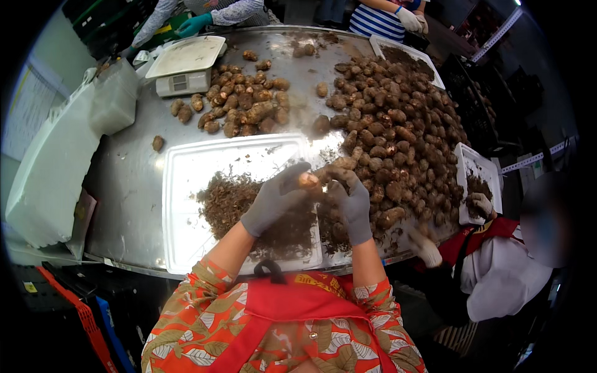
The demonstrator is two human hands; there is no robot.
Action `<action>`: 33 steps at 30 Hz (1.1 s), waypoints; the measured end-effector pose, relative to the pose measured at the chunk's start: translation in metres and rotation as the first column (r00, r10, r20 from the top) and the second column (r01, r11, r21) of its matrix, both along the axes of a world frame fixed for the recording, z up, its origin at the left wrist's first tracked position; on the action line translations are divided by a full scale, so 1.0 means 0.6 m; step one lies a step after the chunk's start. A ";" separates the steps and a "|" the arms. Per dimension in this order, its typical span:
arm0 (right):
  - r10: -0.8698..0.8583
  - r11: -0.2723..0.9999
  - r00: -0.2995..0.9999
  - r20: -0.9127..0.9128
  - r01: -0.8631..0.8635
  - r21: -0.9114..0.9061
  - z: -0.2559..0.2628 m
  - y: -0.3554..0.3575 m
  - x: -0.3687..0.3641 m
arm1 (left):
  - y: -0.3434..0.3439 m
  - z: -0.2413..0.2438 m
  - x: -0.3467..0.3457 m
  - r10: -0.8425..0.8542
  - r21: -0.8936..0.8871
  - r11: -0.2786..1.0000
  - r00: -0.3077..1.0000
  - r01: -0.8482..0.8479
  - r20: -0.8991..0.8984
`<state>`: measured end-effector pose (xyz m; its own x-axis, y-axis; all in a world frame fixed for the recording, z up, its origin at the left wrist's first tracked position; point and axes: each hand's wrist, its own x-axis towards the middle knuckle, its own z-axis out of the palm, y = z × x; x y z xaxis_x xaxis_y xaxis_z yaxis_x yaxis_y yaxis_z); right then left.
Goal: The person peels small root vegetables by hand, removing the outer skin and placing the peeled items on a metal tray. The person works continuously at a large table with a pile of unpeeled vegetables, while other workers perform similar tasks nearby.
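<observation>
In a grey glove, my left hand (281, 198) grips a small brown taro corm (309, 183) with a pale pinkish end. My right hand (347, 200), gloved alike, is beside the corm with its fingers bent; whether something is between them I cannot tell. Both hands are over the right part of a white plastic tray (170, 210), which holds a heap of brown fibrous peelings (228, 200). A large pile of unsorted-looking brown corms (401, 135) lies right of my hands. A smaller group of corms (247, 102) lies beyond the tray.
A weighing scale (186, 58) stands at the back left of the metal table (126, 186), near a white foam box (56, 163). More white trays (433, 70) lie at the right edge. A co-worker's gloved hand (426, 249) is close on my right; two other people stand across the table.
</observation>
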<state>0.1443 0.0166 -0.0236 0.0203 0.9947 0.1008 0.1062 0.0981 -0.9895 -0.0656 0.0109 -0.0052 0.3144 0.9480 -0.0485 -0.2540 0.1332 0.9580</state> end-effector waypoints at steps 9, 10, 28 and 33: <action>0.044 0.970 0.995 0.086 -0.064 0.236 0.007 -0.024 -0.013 | -0.007 0.006 0.011 0.158 0.033 0.988 0.963 -0.154 -0.219; 0.076 0.989 0.988 0.133 -0.091 0.114 0.001 -0.027 0.000 | -0.005 0.001 0.008 0.161 0.002 0.987 0.974 -0.162 -0.157; 0.373 0.907 0.864 0.338 -0.263 -0.329 -0.067 -0.084 0.042 | 0.254 -0.067 -0.105 0.346 0.011 0.938 0.935 -0.347 0.078; 0.337 0.926 0.845 0.415 -0.218 -0.308 -0.090 -0.089 0.068 | 0.330 -0.030 -0.110 0.472 0.169 0.880 0.850 -0.443 -0.234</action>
<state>0.1853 -0.0370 -0.0774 -0.2494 0.9450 -0.2116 0.5517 -0.0410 -0.8330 -0.1315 0.2088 -0.0231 -0.1667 0.9852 0.0400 -0.0006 -0.0407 0.9992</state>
